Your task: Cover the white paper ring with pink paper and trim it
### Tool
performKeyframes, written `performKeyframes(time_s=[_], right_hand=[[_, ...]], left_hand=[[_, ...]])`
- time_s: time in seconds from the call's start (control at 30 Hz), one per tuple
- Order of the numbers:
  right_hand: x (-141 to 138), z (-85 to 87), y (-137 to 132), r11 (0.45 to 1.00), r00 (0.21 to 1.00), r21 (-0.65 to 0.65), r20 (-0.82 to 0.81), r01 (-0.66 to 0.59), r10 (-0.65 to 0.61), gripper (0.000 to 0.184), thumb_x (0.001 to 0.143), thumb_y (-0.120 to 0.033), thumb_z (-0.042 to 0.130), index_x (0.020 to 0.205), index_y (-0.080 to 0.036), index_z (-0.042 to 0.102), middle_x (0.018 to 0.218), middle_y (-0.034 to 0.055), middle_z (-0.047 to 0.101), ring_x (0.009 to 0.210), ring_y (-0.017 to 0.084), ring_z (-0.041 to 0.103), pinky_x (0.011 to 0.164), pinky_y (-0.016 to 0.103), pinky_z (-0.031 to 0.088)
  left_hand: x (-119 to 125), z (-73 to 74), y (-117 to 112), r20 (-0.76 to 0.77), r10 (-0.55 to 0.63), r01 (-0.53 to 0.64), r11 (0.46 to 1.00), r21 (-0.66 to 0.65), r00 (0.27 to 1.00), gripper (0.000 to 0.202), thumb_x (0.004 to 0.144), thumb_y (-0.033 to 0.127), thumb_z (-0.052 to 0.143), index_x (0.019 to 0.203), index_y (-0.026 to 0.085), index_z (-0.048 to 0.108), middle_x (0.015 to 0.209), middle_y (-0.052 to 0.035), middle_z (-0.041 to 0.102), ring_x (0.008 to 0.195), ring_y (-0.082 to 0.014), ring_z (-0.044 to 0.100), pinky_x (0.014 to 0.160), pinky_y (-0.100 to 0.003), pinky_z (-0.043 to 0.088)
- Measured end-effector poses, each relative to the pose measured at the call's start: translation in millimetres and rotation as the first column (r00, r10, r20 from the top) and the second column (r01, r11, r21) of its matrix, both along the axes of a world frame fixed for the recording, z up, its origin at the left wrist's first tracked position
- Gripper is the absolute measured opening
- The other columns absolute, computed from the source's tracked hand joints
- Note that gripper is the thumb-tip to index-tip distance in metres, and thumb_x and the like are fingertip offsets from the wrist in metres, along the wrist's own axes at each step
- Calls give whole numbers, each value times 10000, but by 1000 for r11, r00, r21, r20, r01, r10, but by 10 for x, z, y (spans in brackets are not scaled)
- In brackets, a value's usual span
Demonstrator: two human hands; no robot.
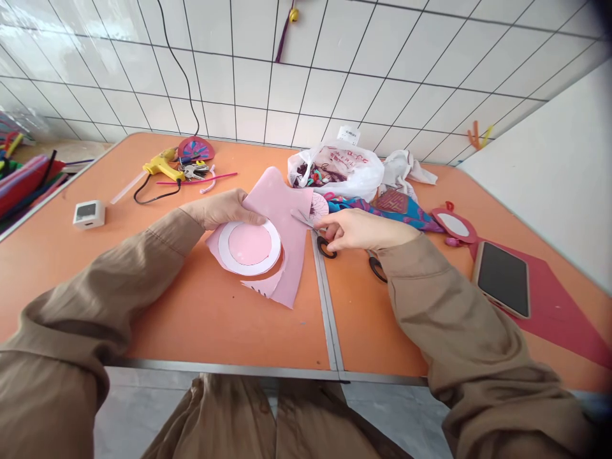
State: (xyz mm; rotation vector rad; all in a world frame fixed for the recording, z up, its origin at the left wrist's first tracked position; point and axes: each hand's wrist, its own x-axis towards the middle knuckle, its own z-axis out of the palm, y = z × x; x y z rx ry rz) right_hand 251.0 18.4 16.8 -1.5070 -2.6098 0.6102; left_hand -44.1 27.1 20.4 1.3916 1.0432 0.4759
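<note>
My left hand (229,210) pinches a pink sheet (282,236) and a white ring (276,245) that lies on it, thumb on top. Along the ring's right and lower side the sheet is cut, leaving a curved gap. My right hand (351,229) grips black-handled scissors (327,248). Their blades point left over the sheet's right part; whether they touch it I cannot tell. Another black handle loop (377,268) shows below my right wrist, its other parts hidden.
Behind my hands stand a white plastic bag (363,182) and patterned blue cloth (415,217). A yellow glue gun (165,167) and a small white box (89,214) lie left. Right are a phone (502,278), red sheet (564,306) and pink-rimmed oval piece (454,224).
</note>
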Motion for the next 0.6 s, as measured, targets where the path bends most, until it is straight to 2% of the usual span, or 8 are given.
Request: performKeyframes(time_s=[0.1,0.13,0.23,0.3,0.33,0.43,0.5,0.6], right_hand=[[-50,34,-51,989,976,-132,-195,68,-93,86,723,-217,676,778,-163,714,750,34,718,640,144,647,574,238,487],[-114,41,-93,982,942,-155,-301,105,-148,129,784,-256,634,740,-150,694,706,43,699,586,126,621,529,227,468],[-390,27,-243,918,775,-382,-548,102,-314,253,833,-363,633,781,-118,673,734,88,705,444,88,545,362,205,359],[-569,-8,-314,861,695,-503,-592,77,-408,294,824,-396,666,779,-106,652,606,68,657,380,87,513,300,194,255],[-638,-29,-335,830,675,-555,-589,63,-445,317,821,-412,671,739,-108,634,512,36,594,350,83,485,287,187,217],[-751,-83,-349,768,635,-640,-589,11,-500,332,777,-378,716,624,-131,555,434,-25,480,323,56,425,287,162,158],[-772,-103,-346,769,630,-639,-604,-17,-488,349,743,-314,733,557,-144,491,418,-53,429,320,33,379,301,148,138],[-782,-121,-354,799,634,-601,-622,-11,-459,357,710,-242,724,503,-150,448,382,-82,362,314,12,320,324,145,118]], left_hand=[[22,-17,-5,37,23,-22,1000,-17,999,241,569,291,879,728,136,785,745,-88,768,586,-202,682,611,-316,578],[30,-23,-8,52,31,-30,999,-19,998,243,573,286,878,741,134,789,757,-90,769,593,-200,684,611,-312,577],[58,-47,-19,101,58,-55,998,-27,993,260,572,274,882,769,129,793,774,-91,771,617,-196,688,609,-300,573],[79,-62,-30,115,68,-65,997,-34,991,287,555,278,891,774,121,793,765,-98,769,611,-202,689,599,-303,572],[90,-67,-35,116,70,-66,997,-37,991,301,548,280,894,779,116,793,761,-103,769,607,-207,691,596,-309,572],[119,-65,-52,113,79,-75,996,-41,990,315,539,273,900,783,106,791,742,-114,765,606,-223,698,605,-329,575],[133,-54,-63,110,80,-75,996,-46,991,325,532,270,903,786,102,790,741,-115,765,622,-232,703,620,-337,579],[141,-43,-76,107,66,-60,996,-61,992,346,525,276,911,797,101,790,755,-114,767,648,-232,706,638,-332,581]])
